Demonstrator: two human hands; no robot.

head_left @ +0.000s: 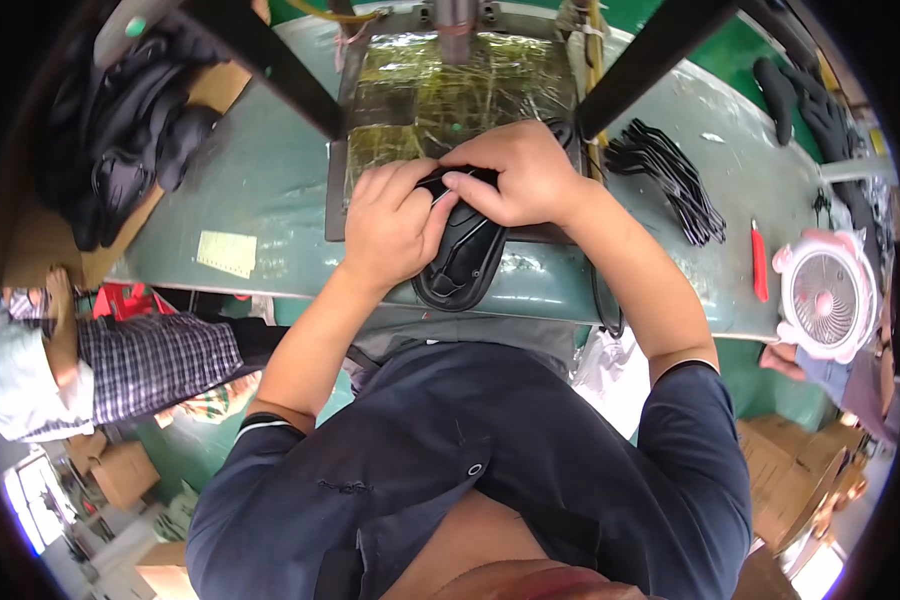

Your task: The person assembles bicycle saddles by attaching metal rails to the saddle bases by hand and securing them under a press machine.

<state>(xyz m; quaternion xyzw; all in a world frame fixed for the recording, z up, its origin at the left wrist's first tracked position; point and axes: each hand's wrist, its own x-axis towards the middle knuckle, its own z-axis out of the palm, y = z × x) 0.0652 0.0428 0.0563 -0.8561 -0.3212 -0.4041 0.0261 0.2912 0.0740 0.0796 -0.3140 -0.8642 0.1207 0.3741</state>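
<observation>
A black bicycle saddle (462, 262) lies underside up at the table's front edge, its wide end toward me and its narrow end under my hands. My left hand (388, 222) is closed on the saddle's left side, the thumb pressing in near the middle. From the right, my right hand (515, 172) grips the narrow part, its thumb meeting the left fingers there. A thin shiny line shows between the thumbs; I cannot make out what it is. The fingers hide most of the narrow end.
Behind the hands is a press bed (410, 85) wrapped in yellowish film, between dark metal posts (265, 70). Bent black saddle rails (667, 180) lie right, near a red-handled tool (759, 262) and pink fan (823, 293). A carton (30, 235) of black saddles stands left, beside a paper slip (227, 253).
</observation>
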